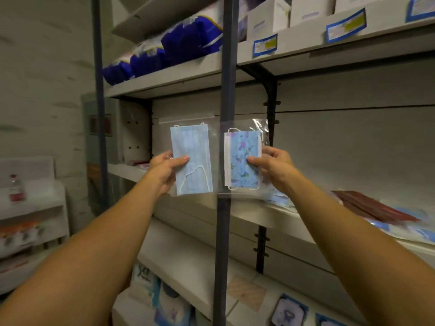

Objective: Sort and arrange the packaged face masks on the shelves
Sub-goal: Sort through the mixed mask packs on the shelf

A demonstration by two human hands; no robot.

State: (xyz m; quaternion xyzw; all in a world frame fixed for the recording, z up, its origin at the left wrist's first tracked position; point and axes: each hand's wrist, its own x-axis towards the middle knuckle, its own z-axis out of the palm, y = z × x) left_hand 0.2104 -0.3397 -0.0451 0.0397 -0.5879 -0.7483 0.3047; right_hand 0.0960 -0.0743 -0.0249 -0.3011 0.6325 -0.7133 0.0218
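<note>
Two flat, clear plastic sleeves are held upright at mid-frame before the shelf (249,215). A plain pleated blue mask (191,158) is pinched by the left hand (164,169); a floral-printed mask (242,158) is pinched by the right hand (273,167), thumbs in front.

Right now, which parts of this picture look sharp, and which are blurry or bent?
Head view: the plain blue mask in the left hand and the flowered mask in the right hand are fairly sharp; the bottle at far left and the dark red packs smear near the edges; shelves tilt from the wide lens; light is dim, with glare on the clear bags.
</note>
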